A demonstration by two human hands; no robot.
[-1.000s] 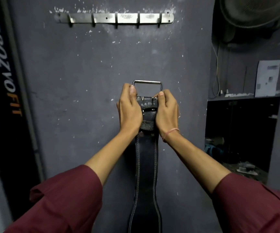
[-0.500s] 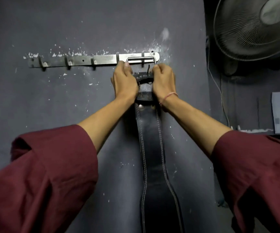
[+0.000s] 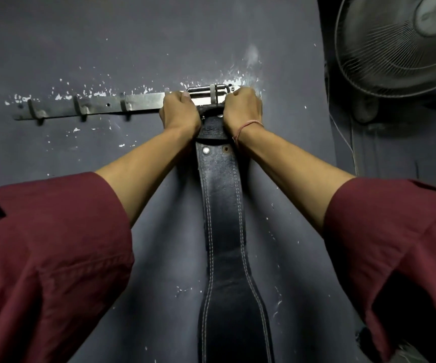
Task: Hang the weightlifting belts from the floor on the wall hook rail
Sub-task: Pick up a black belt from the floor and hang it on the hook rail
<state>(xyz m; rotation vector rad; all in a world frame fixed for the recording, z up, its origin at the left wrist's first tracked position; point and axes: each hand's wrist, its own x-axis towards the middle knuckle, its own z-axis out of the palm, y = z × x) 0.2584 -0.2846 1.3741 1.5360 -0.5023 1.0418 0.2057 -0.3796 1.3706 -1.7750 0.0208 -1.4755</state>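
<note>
Both hands are clenching the top of the black leather belt (image 3: 223,195), the left hand (image 3: 179,113) and right hand (image 3: 243,107) on either side of its metal buckle (image 3: 207,93). Between their fingers (image 3: 185,94), the buckle is lying against the hook rail (image 3: 93,107) at its right end. Below the fingers, the belt is hanging down the grey wall (image 3: 133,43).

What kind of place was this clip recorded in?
Most likely a gym's storage corner. Both hands, left hand and right hand, grip a black leather weightlifting belt at a metal hook rail on a scuffed dark wall, with a pedestal-style fan at the right.
</note>
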